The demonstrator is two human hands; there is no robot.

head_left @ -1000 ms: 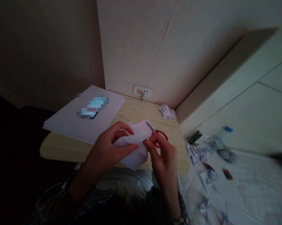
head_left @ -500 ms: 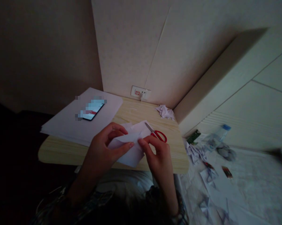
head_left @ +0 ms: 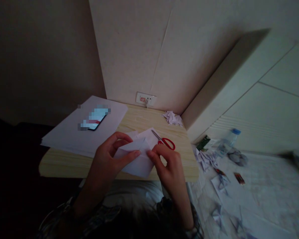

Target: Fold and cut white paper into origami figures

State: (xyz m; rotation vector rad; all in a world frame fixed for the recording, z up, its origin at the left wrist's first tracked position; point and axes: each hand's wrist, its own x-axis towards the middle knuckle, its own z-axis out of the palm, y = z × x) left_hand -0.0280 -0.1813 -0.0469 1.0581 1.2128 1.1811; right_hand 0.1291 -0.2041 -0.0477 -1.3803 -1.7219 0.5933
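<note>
A partly folded white sheet of paper [head_left: 139, 165] is held between my two hands over the front of the small wooden table. My left hand [head_left: 114, 156] grips its left side, thumb on the near face and fingers behind. With thumb and index finger, my right hand [head_left: 165, 161] pinches the right edge. Scissors [head_left: 164, 139] with red handles lie just beyond my right hand, blades pointing up and left, partly on another piece of white paper [head_left: 151, 134] on the tabletop.
A stack of large white paper [head_left: 64, 132] covers the table's [head_left: 62, 166] left side, with a lit phone [head_left: 96, 119] on it. Folded paper pieces [head_left: 173, 118] sit at the back right corner, near a wall socket [head_left: 146, 99]. Right of the table, a plastic bottle [head_left: 229, 141] lies among papers.
The upper part of the held paper has been folded over into a pointed flap. My right hand's pinch has shifted slightly left along the edge. The camera view has turned a little.
</note>
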